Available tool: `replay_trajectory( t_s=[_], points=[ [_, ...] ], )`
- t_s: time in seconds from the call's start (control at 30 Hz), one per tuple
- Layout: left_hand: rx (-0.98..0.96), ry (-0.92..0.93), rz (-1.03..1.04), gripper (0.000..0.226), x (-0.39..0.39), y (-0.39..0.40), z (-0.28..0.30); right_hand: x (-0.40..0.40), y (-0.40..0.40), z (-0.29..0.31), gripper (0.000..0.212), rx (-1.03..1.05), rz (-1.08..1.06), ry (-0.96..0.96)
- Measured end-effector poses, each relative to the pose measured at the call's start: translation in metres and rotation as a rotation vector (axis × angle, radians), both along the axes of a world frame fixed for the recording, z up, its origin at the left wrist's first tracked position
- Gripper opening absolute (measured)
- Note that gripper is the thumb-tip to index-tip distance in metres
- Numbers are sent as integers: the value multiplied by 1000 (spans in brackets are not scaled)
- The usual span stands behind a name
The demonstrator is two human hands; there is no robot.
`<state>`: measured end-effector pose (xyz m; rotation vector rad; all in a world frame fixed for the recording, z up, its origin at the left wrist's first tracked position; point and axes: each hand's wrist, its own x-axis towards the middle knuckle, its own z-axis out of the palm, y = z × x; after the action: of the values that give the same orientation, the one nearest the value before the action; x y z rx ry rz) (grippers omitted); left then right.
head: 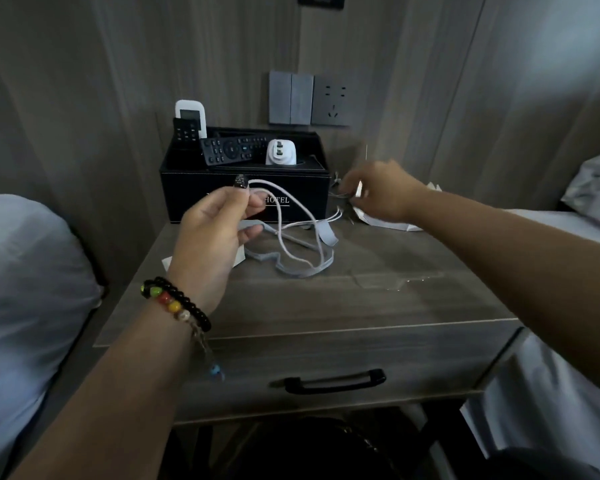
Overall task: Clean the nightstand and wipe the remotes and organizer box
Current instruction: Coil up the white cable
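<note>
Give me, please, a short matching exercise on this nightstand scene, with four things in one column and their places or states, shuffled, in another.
Things:
1. white cable
2. white plug adapter
3. white remote
4. black handle

Places or states:
A. upright at the back left of the organizer box
B. fixed on the drawer front
C. pinched in the left hand
D. in the box, beside the black remote

Pairs: 1-C, 2-D, 3-A, 4-B
</note>
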<state>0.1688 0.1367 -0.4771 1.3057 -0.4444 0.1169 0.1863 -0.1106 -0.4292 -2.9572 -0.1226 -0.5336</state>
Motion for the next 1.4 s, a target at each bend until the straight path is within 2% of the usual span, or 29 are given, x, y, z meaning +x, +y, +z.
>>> replay_trajectory(
  t_s=[0.07, 0.13, 0.27, 0.5, 0.67, 0.73, 0.8, 0.9, 0.97, 1.07, 1.2, 1.3, 1.4],
  points=[
    [-97, 38, 13, 45, 3, 2, 0, 13, 2, -10, 29, -185, -6, 145],
    [-205, 85, 18, 45, 5, 6, 1, 23, 5, -17, 34, -283, -2, 211],
    [-344, 142, -66, 42, 8, 14, 3, 36, 5, -27, 32, -287, 13, 244],
    [-508, 287, -71, 35, 9, 15, 5, 41, 9, -39, 28, -401, -11, 184],
    [-439, 321, 34, 31, 7, 6, 2, 37, 6, -35, 22, -329, -4, 97],
    [-385, 304, 45, 27, 4, 4, 0, 33, 4, -27, 26, -215, -1, -20],
    [-345, 294, 31, 20, -1, 3, -1, 26, 4, -17, 29, -20, 29, -223],
    [-285, 267, -9, 20, -8, 0, -2, 7, 10, -3, 29, 365, 27, -494],
    [-244, 223, -27, 23, -13, -1, -3, -15, 17, 3, 28, 637, 2, -578],
    [-125, 159, -42, 23, -22, -4, -7, -64, 32, 0, 26, 1041, 59, -561],
    [-25, 112, -163, 25, -43, -9, -14, -121, 40, -28, 28, 1442, 143, -406],
    [54, 98, -218, 30, -63, -12, -22, -137, 36, -42, 22, 1592, 190, -244],
    [156, 94, -290, 34, -81, -12, -32, -151, 30, -48, 18, 1657, 262, -184]
  ],
)
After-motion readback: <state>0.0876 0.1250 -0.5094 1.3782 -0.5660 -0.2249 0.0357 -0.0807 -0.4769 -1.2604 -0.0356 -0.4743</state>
